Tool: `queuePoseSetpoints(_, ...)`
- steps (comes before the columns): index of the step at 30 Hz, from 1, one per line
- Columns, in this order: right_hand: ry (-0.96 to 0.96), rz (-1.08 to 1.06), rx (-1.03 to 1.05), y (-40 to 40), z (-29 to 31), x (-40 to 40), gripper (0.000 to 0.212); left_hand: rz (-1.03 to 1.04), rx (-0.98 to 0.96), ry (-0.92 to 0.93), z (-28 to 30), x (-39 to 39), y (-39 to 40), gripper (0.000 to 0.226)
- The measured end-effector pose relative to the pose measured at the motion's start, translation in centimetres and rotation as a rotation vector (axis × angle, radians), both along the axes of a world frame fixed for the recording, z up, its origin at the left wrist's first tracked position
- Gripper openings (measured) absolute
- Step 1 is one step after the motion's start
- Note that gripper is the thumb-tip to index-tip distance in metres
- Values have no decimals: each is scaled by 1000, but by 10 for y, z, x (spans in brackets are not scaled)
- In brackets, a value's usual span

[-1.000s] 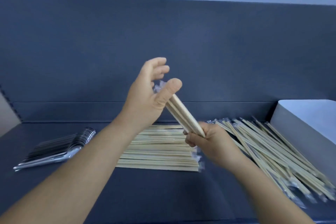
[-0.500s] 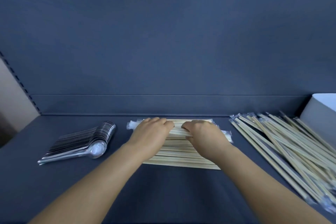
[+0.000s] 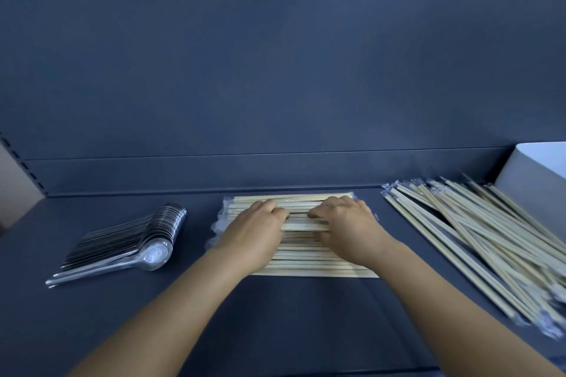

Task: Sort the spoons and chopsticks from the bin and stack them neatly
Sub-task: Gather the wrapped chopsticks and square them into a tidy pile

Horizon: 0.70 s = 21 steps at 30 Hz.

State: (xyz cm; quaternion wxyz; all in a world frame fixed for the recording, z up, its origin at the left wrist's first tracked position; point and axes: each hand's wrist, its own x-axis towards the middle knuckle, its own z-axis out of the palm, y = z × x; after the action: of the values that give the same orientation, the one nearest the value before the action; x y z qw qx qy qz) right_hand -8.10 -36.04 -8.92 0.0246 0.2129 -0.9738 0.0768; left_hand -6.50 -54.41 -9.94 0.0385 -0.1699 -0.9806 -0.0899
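1. Left hand and right hand: fingertips curl down out of sight among the neat chopstick stack; whether they pinch a pair cannot be told.
2. Stack middle: covered by both hands.
3. Loose chopstick pile: cut off at the right edge.
4. White bin: only a corner shows.
5. Nested spoons: individual count unreadable.

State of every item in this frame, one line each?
Left hand: resting on the sorted stack, fingers curled.
Right hand: same, on the stack.
Sorted chopsticks: aligned, flat.
Loose chopsticks: jumbled, wrapped.
Spoons: nested, lying down.
White bin: mostly out of frame.
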Motion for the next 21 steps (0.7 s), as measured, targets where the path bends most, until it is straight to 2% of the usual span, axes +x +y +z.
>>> queuePoseSetpoints(3,-45,16,-21,0,1,9,36,-13,-21,-44,-1,6,1,33)
queuePoseSetpoints(6,-75,21,-47,3,-2,20,41,-25,-6,-82,-4,14,0,50)
queuePoseSetpoints(13,-177,-34,25,2,-19,50,83,-58,-111,-111,-19,32,1,69)
queuePoseSetpoints(21,-115,-72,98,3,-34,62,74,-72,-162,-95,-29,40,0,62)
